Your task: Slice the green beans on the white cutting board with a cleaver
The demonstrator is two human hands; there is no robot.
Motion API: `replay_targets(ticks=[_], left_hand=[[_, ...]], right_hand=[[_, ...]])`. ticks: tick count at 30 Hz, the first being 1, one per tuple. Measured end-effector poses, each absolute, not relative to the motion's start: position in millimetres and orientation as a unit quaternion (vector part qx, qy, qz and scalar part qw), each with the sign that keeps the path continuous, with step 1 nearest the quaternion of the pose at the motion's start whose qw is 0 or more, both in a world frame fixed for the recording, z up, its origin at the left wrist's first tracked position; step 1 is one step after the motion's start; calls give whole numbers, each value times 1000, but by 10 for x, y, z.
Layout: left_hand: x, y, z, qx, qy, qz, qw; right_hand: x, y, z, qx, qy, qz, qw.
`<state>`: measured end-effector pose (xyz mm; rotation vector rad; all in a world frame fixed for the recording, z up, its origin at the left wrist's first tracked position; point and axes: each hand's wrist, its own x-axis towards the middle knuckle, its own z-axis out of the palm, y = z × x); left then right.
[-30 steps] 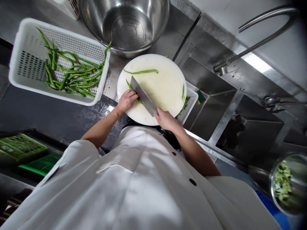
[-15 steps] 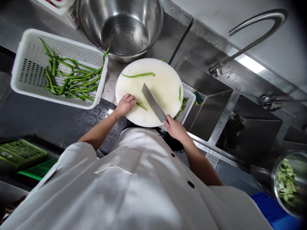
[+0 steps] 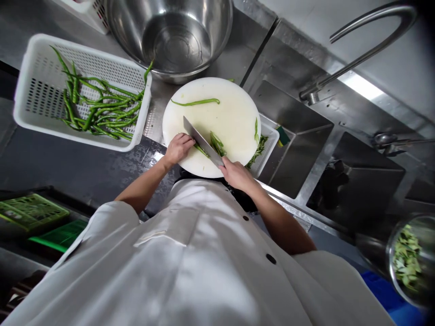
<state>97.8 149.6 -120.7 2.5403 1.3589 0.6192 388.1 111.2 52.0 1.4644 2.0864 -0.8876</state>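
On the round white cutting board (image 3: pixel 234 106), my left hand (image 3: pixel 180 148) is closed over a green pepper (image 3: pixel 202 151) near the board's left edge. My right hand (image 3: pixel 236 173) grips the handle of a knife (image 3: pixel 202 141), its blade slanting up and left, close beside my left fingers. Cut pepper pieces (image 3: pixel 217 144) lie just right of the blade. One whole pepper (image 3: pixel 196 102) rests near the board's top, and a small piece (image 3: pixel 256 129) sits at its right edge.
A white basket (image 3: pixel 25 97) of green peppers stands at the left. Behind the board is a large steel bowl (image 3: pixel 131 31). Another white basket (image 3: pixel 268 149) with cut pieces sits partly under the board's right side. Sinks and a faucet (image 3: pixel 356 61) are on the right.
The knife and my right hand have moved left, bringing the blade over the pepper by my left fingers. Cut pieces now lie to the right of the blade.
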Motion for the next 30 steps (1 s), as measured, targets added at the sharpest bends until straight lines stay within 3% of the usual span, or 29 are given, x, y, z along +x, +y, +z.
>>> replay_targets(ticks=[5,12,17,23,30], left_hand=[[991,1483,-1218,854,462,214,107],[959,1528,-1156,861,447,217,112],[817,1650,-1043,876,413,190,161],[870,1577,-1006,849,468,204,134],[986,1423,-1179,855,457,220,114]], right_hand=[[4059,1136,665,519,748,-340,237],[3719,1225,84,546,745,-360,134],[4077,1181,108,585,703,-390,110],[4334,894,300,622,703,-304,161],[4104,643,480,571,715,-317,250]])
